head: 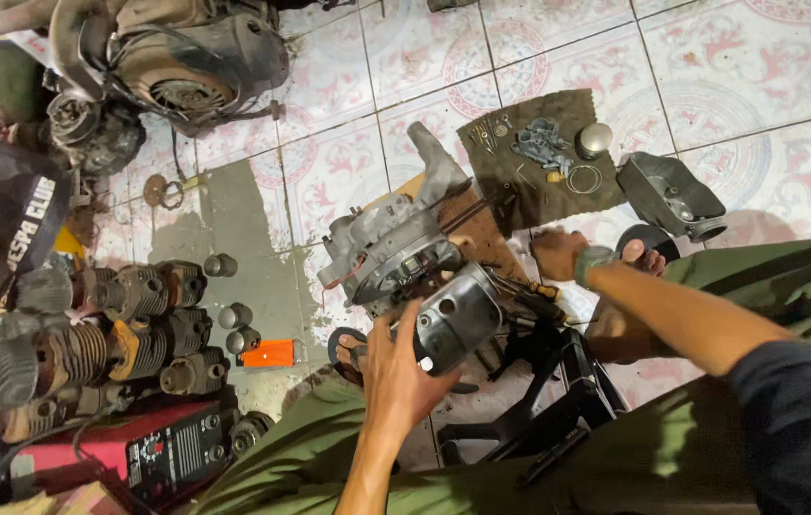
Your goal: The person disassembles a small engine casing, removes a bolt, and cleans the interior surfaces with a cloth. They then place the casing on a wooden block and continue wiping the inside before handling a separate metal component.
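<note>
Tiled floor; cover in left hand.

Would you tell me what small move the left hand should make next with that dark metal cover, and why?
Probably ease the dark metal cover squarely toward the engine casing: the left hand holds it tilted right beside the casing, while the right hand rests on the far side.

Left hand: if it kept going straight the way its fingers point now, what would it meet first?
The left hand already touches the dark metal cover. Its fingers point up and away, so beyond the cover it would probably meet the grey engine casing, though depth is unclear.
</note>
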